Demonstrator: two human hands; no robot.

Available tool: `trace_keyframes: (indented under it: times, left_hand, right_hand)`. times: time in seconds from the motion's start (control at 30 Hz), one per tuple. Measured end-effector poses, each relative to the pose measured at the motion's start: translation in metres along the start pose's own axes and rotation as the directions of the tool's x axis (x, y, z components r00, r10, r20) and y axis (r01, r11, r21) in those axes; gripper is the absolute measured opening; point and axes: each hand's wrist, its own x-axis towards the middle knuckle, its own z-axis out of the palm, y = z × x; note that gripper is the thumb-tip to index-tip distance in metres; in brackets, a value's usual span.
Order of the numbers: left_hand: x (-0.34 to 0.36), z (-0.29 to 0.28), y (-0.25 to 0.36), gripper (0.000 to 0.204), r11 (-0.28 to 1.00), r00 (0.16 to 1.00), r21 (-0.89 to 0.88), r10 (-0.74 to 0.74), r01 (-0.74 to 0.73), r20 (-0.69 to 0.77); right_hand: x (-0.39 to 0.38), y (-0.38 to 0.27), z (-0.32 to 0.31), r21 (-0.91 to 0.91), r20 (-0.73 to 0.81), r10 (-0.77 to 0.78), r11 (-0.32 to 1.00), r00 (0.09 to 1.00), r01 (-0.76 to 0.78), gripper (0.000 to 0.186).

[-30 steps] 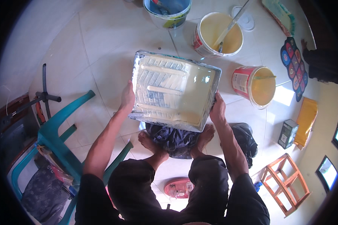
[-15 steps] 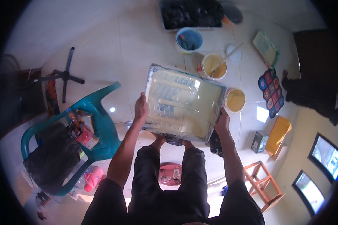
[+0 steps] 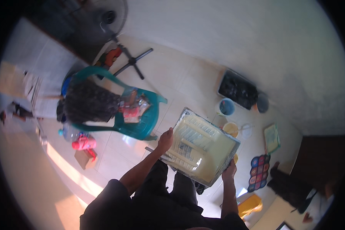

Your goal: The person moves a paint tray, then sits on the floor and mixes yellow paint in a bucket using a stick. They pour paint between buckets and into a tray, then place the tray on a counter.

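Note:
Between my two hands I carry a paint tray (image 3: 188, 143) in front of my body, its ribbed bottom coated with cream paint that pools toward the right end. My left hand (image 3: 165, 140) is closed on its left rim, and my right hand (image 3: 229, 171) grips the right edge. A dark handle-like end juts out beside my left wrist; what it belongs to is hidden. Just past the tray, partly covered by it, stands a bucket of cream paint (image 3: 230, 128). Behind that is a blue-lined bucket (image 3: 226, 107).
A green plastic chair (image 3: 142, 132) with packets and dark cloth stands left. Beyond it is a pedestal fan (image 3: 132, 61). A black-lined tray (image 3: 237, 90) lies by the wall. At right are a smaller paint tray (image 3: 271, 138) and a patterned mat (image 3: 259, 173). A pink bottle (image 3: 84, 143) stands left.
My view has swung left, bringing in the fan and more of the chair. The paint tray has stayed in both hands and now appears lower and more tilted in the picture.

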Motion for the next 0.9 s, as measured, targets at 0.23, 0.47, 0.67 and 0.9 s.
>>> trace_keyframes:
  times: [0.23, 0.47, 0.67, 0.9]
  left_hand:
    - [-0.083, -0.062, 0.0, 0.062, 0.966, 0.963, -0.177, -0.218, 0.19, -0.158]
    - [-0.166, -0.124, -0.041, 0.06, 0.877, 0.863, -0.393, -0.406, 0.276, -0.299]
    - [-0.221, -0.149, -0.105, 0.065, 0.843, 0.807, -0.475, -0.455, 0.254, -0.376]
    - [-0.287, -0.169, -0.191, 0.07, 0.673, 0.585, -0.676, -0.689, 0.3, -0.427]
  right_hand:
    - [-0.017, -0.029, 0.047, -0.087, 0.151, 0.198, 0.979, 0.969, -0.186, 0.044]
    - [-0.045, -0.017, 0.149, -0.307, 0.21, 0.341, 0.913, 0.916, -0.27, 0.044]
    - [-0.041, 0.019, 0.219, -0.518, 0.436, 0.489, 0.823, 0.755, -0.233, 0.042]
    - [-0.087, 0.089, 0.313, -0.699, 0.476, 0.657, 0.686, 0.585, -0.202, 0.044]
